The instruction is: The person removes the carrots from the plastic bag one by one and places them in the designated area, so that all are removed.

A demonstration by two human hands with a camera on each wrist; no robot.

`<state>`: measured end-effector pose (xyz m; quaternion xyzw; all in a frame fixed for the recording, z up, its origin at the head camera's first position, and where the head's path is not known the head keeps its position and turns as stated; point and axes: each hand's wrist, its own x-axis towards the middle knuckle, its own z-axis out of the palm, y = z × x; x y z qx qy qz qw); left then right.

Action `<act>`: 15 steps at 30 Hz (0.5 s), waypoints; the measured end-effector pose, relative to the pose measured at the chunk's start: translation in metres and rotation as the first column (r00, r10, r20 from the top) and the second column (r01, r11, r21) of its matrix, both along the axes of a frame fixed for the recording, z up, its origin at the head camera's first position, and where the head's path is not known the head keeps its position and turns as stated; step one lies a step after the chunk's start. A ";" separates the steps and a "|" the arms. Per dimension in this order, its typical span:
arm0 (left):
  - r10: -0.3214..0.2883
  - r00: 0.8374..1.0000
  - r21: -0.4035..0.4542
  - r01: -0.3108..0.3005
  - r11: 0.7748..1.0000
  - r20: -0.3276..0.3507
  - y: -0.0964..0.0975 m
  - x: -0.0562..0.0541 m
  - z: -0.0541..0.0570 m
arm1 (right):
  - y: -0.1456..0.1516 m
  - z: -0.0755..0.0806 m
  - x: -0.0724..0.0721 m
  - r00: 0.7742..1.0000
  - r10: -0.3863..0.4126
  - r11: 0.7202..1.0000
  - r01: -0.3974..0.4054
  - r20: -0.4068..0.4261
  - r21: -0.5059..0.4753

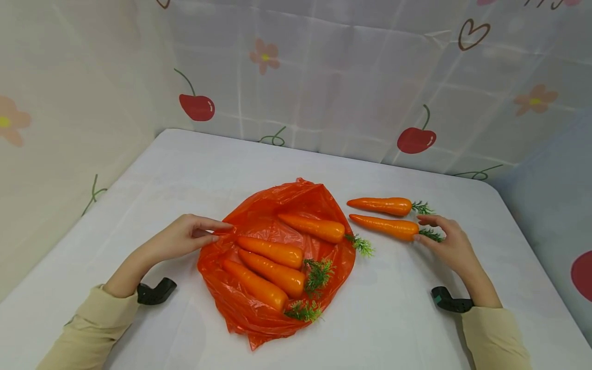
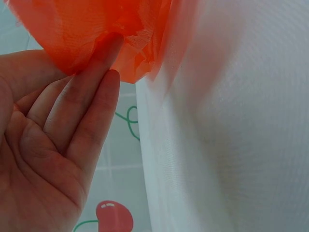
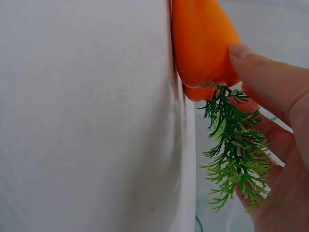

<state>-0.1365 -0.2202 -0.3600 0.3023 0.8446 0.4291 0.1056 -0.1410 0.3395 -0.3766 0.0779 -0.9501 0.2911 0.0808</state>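
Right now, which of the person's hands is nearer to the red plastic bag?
The left. The left hand pinches the left edge of the red plastic bag; the right hand is beyond its right side, touching the leafy end of a loose carrot.

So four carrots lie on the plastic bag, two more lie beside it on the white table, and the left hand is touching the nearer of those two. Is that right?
Not quite: it is the right hand, not the left hand, that touches the nearer carrot. The head view shows this. The rest of your statement stands.
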 end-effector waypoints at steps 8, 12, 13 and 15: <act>0.001 1.000 -0.009 -0.001 1.000 -0.007 0.000 0.001 0.001 | 0.001 0.004 0.001 0.994 0.062 0.998 -0.060 -0.088 0.026; -0.002 1.000 -0.010 0.002 1.000 -0.008 0.000 0.001 0.001 | 0.001 0.006 0.002 0.991 0.092 0.996 -0.090 -0.100 0.017; -0.003 1.000 -0.010 0.003 1.000 -0.009 0.000 0.001 0.001 | 0.001 0.006 0.001 0.990 0.099 0.995 -0.098 -0.104 0.017; -0.004 1.000 -0.011 0.004 1.000 -0.013 0.000 0.001 0.001 | 0.001 0.006 0.001 0.987 0.111 0.994 -0.109 -0.112 0.020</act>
